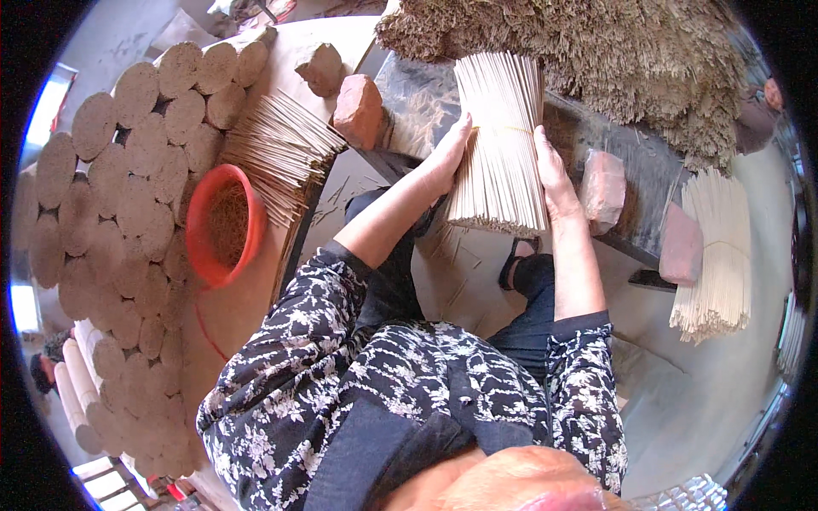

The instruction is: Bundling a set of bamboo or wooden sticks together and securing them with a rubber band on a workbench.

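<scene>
A thick bundle of thin pale sticks [503, 179] is held up in front of me, with a narrow yellow band around its middle. My left hand [449, 157] presses against its left side, and my right hand [555, 177] grips the right side. The bundle's cut ends face me and its far end fans slightly. Beneath it lies a dark, dusty work board [417, 89]. A large heap of rough brown sticks [588, 51] covers the board's far part.
Stacked round bundles [128, 187] fill the left side. Beside them are a red bowl [256, 230] with brown strands and loose sticks [281, 149]. Bricks [359, 111] stand around the board. Another tied stick bundle [720, 264] is at right, beside a brick [681, 245].
</scene>
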